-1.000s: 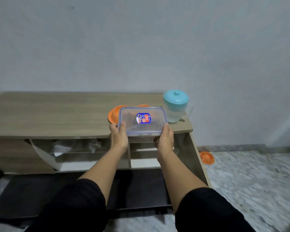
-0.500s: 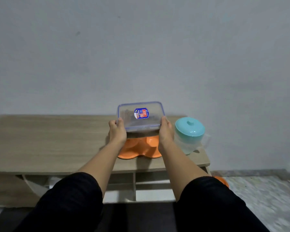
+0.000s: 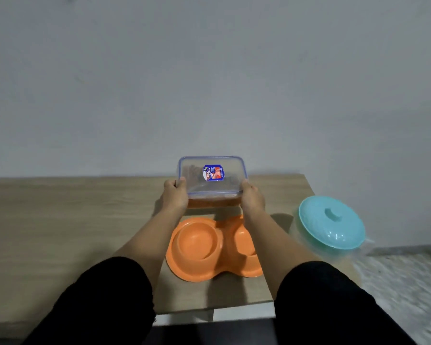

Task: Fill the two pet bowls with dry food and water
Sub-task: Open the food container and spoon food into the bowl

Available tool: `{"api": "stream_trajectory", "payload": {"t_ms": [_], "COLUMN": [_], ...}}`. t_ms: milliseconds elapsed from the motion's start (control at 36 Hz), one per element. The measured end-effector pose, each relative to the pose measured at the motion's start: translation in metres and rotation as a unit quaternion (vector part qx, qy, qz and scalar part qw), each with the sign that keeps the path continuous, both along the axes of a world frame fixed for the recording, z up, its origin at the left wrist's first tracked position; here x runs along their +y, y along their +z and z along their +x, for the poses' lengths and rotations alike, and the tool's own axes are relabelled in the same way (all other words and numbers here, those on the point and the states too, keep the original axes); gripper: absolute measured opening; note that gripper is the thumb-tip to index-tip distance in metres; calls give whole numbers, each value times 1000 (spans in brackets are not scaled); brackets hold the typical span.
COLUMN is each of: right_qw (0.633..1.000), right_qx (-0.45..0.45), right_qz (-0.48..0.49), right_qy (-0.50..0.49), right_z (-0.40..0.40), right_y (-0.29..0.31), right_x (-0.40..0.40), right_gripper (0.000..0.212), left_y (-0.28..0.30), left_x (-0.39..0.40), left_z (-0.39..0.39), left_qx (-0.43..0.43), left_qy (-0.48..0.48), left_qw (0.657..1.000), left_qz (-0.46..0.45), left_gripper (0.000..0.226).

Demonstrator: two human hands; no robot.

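A clear plastic food container (image 3: 210,179) with a blue-rimmed lid and a blue label is held over the back of the wooden table (image 3: 72,220). My left hand (image 3: 173,199) grips its left side and my right hand (image 3: 251,199) grips its right side. Dark dry food shows faintly through the lid. In front of it on the table lies an orange double pet bowl (image 3: 199,247); both cups look empty, and my right forearm crosses the right cup. A clear water jug with a turquoise lid (image 3: 331,229) stands at the table's right edge.
A plain grey wall rises right behind the table. A pale marbled floor (image 3: 403,277) lies to the right, below the table's edge. A shelf opening shows under the table's front edge.
My view has come closer and higher over the table. Both hands have carried the container forward, past the orange bowl toward the wall side.
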State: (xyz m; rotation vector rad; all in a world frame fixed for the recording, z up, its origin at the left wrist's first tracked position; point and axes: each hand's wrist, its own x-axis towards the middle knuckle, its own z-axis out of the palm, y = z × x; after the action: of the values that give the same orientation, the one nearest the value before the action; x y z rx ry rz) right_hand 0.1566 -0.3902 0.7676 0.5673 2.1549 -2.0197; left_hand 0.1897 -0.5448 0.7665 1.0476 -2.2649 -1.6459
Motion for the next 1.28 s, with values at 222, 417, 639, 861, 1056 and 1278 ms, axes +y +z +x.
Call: {"api": "stream_trajectory", "payload": {"t_ms": [222,417,639,861,1056,1278], "right_qw": [997,996,979,955,975,965], "right_qx": [-75,-80,-89,-60,-66,-71], "right_qz": [14,33,178,274,210,239], "right_qy": [-3,27,45,95,25,-80], "right_z": [-38,-52,-82,-101,-102,-89], "right_y": [-23,-32,-28,-40,-46,-43], "right_x": [-5,-4,-8,-17,-14,-25], "right_gripper": [22,21,48,67,65,59], "left_y": [-57,-85,-67,-73,-79,-59], "left_x": [-25,-37,-40,-35,-38,-39], "left_z": [-47,-61,-77,-103,-107,-107], "left_qx": [-64,-96,-122,-164,-184,-96], "left_qy": [-44,-41,22,-7,-22,-56], "left_qw": [997,994,992,984,973,957], "left_qz": [-7,-27,-21,-63,-137,-268], "left_gripper": [64,70,68,79,79,48]}}
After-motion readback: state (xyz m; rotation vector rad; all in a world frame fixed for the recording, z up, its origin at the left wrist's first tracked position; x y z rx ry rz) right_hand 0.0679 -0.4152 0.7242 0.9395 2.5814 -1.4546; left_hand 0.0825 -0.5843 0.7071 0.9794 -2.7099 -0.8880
